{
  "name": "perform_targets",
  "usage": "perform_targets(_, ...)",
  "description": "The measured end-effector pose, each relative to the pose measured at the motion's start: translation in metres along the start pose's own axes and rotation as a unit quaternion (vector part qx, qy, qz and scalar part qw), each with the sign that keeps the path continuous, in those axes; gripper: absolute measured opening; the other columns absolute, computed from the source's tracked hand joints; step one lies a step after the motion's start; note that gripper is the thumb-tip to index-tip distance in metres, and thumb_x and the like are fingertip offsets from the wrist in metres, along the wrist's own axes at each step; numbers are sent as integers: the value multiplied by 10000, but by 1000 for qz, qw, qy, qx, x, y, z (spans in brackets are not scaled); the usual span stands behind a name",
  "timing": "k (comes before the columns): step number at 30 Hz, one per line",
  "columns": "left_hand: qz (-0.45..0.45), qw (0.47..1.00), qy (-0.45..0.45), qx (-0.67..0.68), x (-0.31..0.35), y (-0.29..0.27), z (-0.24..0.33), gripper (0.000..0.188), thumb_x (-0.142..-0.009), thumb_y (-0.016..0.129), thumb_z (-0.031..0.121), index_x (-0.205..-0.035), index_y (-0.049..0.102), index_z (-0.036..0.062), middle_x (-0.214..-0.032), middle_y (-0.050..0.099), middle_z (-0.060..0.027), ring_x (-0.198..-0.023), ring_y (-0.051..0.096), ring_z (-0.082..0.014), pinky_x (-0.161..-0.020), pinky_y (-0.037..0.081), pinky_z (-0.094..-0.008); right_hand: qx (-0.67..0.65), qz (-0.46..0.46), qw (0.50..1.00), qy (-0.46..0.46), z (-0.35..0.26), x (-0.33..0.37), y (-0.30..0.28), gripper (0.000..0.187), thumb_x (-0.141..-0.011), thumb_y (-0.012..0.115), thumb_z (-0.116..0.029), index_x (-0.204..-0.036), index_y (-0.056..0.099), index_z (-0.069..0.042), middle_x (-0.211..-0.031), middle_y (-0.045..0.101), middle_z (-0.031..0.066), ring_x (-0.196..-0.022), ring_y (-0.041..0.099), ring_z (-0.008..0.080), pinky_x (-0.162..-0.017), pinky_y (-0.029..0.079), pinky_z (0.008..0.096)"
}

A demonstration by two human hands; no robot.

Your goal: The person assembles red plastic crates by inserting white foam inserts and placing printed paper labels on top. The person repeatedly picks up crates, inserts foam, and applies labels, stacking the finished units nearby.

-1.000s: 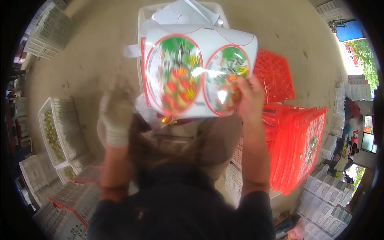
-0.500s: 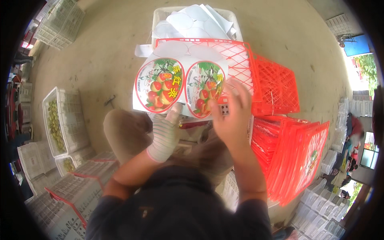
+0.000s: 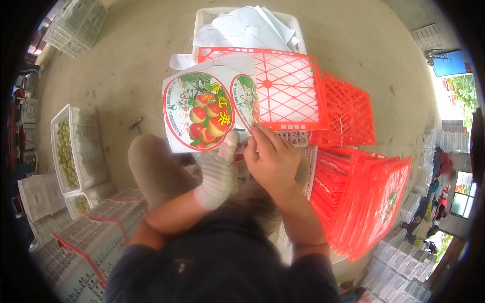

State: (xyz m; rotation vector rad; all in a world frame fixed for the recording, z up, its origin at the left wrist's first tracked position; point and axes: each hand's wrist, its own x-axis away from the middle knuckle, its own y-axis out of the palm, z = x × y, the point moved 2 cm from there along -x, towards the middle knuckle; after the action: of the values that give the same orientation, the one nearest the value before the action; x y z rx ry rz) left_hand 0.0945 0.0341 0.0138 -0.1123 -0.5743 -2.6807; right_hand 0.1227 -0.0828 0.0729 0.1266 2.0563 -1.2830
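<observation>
A white sticker sheet [image 3: 174, 139] with large oval fruit-picture labels is held up in front of me, partly over a red lattice crate lid [image 3: 288, 123]. My left hand [image 3: 216, 169], in a striped pale glove, grips the lower edge of the sheet, thumb on its front. The left oval label [image 3: 204, 113] faces me in full. Of the right oval label [image 3: 246, 98] only a narrow part shows, as that side bends away. My right hand [image 3: 273, 156] is closed in a pinch at this label's lower right edge. What lies under the right fingertips is partly hidden.
Behind the lid stands a white crate [image 3: 198, 25] full of used backing sheets [image 3: 237, 25]. More red lids [image 3: 348, 108] lie to the right, with a leaning stack of red lids [image 3: 353, 197] nearer me. At left is a white crate of green fruit [image 3: 83, 151].
My right hand has moved left and down, from spread fingers to a pinch at the sheet's edge. The right label has bent away, uncovering more of the red lid.
</observation>
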Motion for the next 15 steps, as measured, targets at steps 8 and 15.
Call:
perform_targets(8,-14,996,76,-55,3,-8,2,211,-940,649,43,-1146,610,22,-1053,656,-28,-896,617,-100,-782,523,-275,20,-2,1000,18,-8,-4,-6,139,-766,707,-62,-900,677,-36,-869,708,48,-568,655,204,-516,527,300)
perform_targets(15,-42,993,75,-84,2,-12,9,199,-935,658,71,-1126,615,34,-1025,648,-28,-888,606,-120,-757,509,-298,-65,-42,994,80,-2,-3,-7,124,-772,699,-51,-893,673,-37,-797,697,77,-579,657,251,-528,532,335)
